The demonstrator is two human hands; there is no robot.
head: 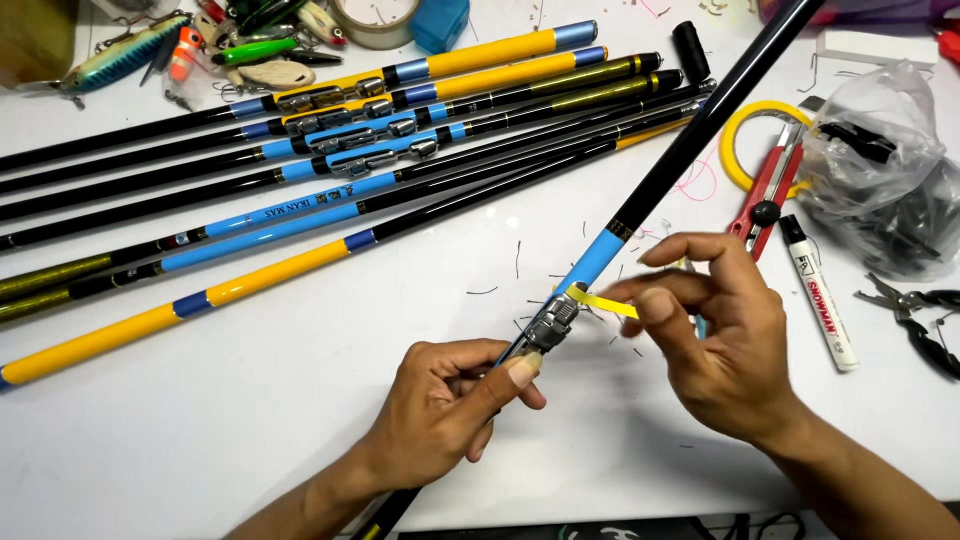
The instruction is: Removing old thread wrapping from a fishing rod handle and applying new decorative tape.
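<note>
The left hand (455,395) is closed around a black fishing rod (690,135), thumb pressed just below the metal reel seat (550,322) on its shaft. The right hand (715,340) sits just beside it to the right, thumb and fingers pinched on one end of a narrow strip of yellow tape (600,302); the strip's other end touches the rod right above the reel seat, where a light blue band (595,260) begins. The rod runs diagonally, from the near edge of the white bench (250,430) under the left wrist up to the far right corner of the view.

Short dark clippings (517,258) lie scattered on the bench around the hands. To the right of the right hand lies a white marker pen (820,295) with a black cap, and beyond it a red utility knife (765,195) resting across a yellow tape roll (745,135). Further right is a clear plastic bag (880,180) with dark parts inside, and a pair of pliers (915,310) near the right edge.

To the left, well apart from the hands, a bundle of other rods (330,175) in black, blue and yellow lies fanned across the bench. Behind them at the far left are colourful fishing lures (180,50), a pale tape roll (375,20) and a small blue box (440,22)
</note>
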